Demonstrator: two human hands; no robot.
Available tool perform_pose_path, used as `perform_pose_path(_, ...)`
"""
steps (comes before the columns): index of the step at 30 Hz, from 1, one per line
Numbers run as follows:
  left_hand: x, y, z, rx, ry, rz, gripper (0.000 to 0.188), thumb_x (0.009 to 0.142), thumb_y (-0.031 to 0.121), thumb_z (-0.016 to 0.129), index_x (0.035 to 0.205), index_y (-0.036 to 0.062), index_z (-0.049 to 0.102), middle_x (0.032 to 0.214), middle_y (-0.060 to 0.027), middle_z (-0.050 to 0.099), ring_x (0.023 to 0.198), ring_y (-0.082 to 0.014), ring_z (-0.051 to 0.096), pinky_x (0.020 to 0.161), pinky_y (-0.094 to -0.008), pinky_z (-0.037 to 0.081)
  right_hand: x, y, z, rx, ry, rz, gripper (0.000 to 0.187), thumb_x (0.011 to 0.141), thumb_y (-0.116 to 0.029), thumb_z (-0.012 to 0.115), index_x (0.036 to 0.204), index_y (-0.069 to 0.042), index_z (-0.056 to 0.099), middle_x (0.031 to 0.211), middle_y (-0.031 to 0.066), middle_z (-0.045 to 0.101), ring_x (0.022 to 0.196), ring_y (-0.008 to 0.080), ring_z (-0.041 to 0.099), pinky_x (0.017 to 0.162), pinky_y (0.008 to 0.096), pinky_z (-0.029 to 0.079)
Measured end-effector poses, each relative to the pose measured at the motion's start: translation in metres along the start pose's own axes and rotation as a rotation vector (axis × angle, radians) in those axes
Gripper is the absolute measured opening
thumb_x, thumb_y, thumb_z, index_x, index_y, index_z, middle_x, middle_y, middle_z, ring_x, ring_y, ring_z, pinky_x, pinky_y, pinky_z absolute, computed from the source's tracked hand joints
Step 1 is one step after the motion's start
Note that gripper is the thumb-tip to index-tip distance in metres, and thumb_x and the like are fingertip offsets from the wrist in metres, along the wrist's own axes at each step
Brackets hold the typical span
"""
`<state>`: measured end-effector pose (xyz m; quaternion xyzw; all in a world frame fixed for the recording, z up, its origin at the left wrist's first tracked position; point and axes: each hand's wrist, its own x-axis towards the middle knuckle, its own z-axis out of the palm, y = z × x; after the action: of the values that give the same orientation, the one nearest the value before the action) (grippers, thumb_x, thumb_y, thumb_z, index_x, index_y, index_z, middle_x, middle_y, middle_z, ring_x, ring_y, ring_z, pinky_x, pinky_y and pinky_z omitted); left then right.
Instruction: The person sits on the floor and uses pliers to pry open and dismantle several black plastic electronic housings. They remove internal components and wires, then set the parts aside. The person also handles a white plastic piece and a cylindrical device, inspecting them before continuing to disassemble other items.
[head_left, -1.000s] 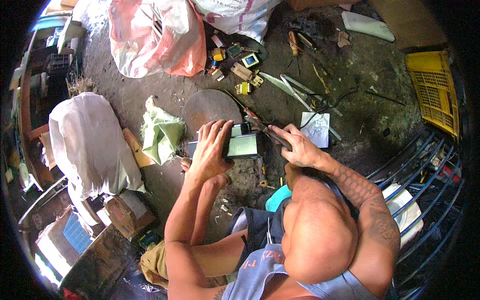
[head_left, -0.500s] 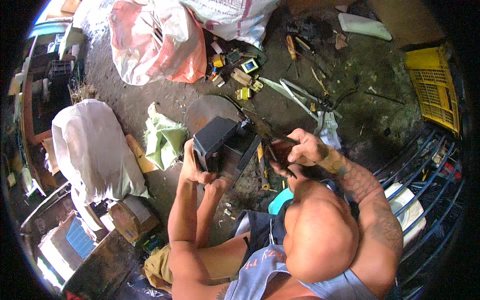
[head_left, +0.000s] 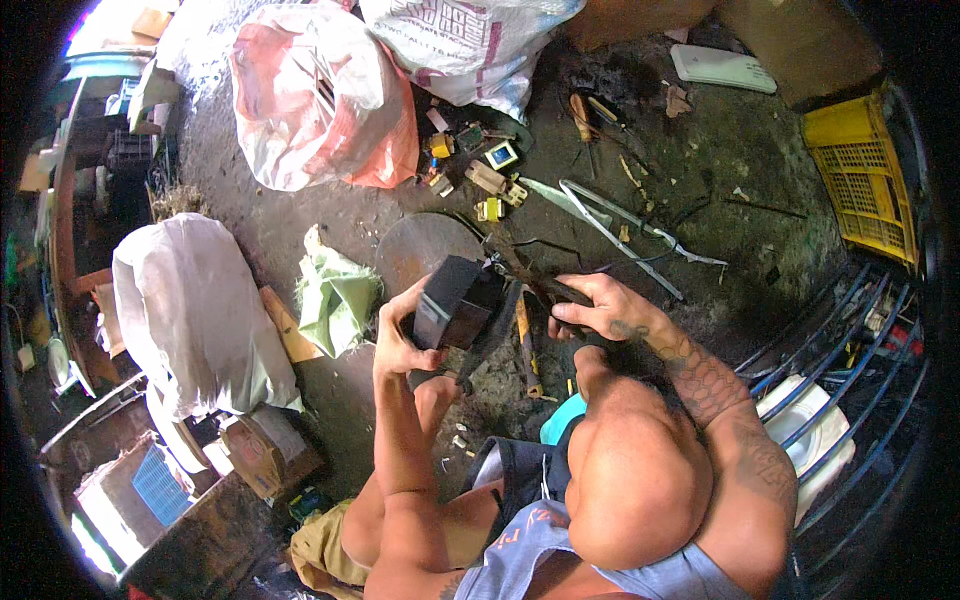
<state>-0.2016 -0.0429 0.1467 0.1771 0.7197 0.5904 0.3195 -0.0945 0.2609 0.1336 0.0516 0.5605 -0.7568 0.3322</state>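
My left hand [head_left: 405,335] is closed round a black box-shaped housing [head_left: 455,305], with the thumb at its near edge and the fingers along its left side. In my right hand [head_left: 595,308] is a dark long-handled tool [head_left: 530,275] that looks like pliers. Its head reaches the far right corner of the housing; whether the jaws grip it I cannot tell. Beneath the housing lies a round metal plate [head_left: 425,245]. A tool with a worn yellow-and-black handle [head_left: 527,345] rests on the ground between my hands.
Beyond lie small electrical parts [head_left: 487,178], an orange-handled screwdriver [head_left: 581,118] and a bent metal frame [head_left: 625,238]. An orange-and-white sack [head_left: 325,95] stands at the far left, a white bundle [head_left: 200,310] at left. To the right are a yellow crate [head_left: 862,175] and blue metal bars [head_left: 830,400].
My left hand has turned the black housing and shifted it slightly right and nearer. My right hand has moved a little left, bringing the tool against the housing.
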Motion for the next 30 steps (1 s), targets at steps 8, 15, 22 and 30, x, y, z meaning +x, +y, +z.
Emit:
perform_pose_path(8, 0.011, 0.031, -0.009, 0.170, -0.143, -0.115, 0.093, 0.048, 0.038, 0.076, 0.123, -0.0103, 0.053, 0.128, -0.0220, 0.054, 0.121, -0.0302, 0.051, 0.105, -0.0361, 0.032, 0.011, 0.010, -0.002, -0.769, 0.110, -0.503, 0.089, 0.072, 0.005, 0.051, 0.150, -0.011, 0.013, 0.131, 0.0188, 0.048, 0.112, 0.0268, 0.051, 0.097, 0.0339, 0.042)
perform_pose_path(15, 0.001, 0.031, 0.017, -0.023, 0.071, -0.316, 0.070, 0.055, 0.011, 0.059, 0.121, -0.0074, 0.050, 0.103, -0.0049, 0.059, 0.097, -0.0138, 0.052, 0.092, -0.0238, 0.037, 0.024, 0.036, 0.008, -0.733, 0.239, -0.385, 0.065, 0.079, -0.003, 0.054, 0.141, 0.001, 0.032, 0.099, 0.0231, 0.048, 0.086, 0.0385, 0.055, 0.080, 0.0418, 0.047)
perform_pose_path(22, -0.016, 0.001, 0.013, 0.292, 0.262, -0.271, 0.061, 0.060, 0.012, 0.057, 0.119, -0.0042, 0.053, 0.097, -0.0081, 0.061, 0.086, -0.0158, 0.054, 0.082, -0.0277, 0.044, 0.019, 0.026, 0.027, -0.433, 0.152, -0.140, 0.040, 0.069, -0.011, 0.058, 0.107, 0.002, 0.055, 0.087, 0.0198, 0.058, 0.082, 0.0286, 0.060, 0.071, 0.0379, 0.047)
perform_pose_path(30, -0.013, -0.044, 0.033, -0.950, -0.027, -0.062, 0.096, 0.073, 0.054, 0.069, 0.143, 0.0038, 0.027, 0.137, -0.0184, 0.043, 0.115, -0.0354, 0.053, 0.098, -0.0513, 0.043, 0.011, 0.013, 0.042, 1.029, -0.463, 0.086, 0.038, 0.073, -0.013, 0.048, 0.106, 0.003, 0.056, 0.077, 0.0160, 0.059, 0.058, 0.0239, 0.055, 0.051, 0.0350, 0.047)
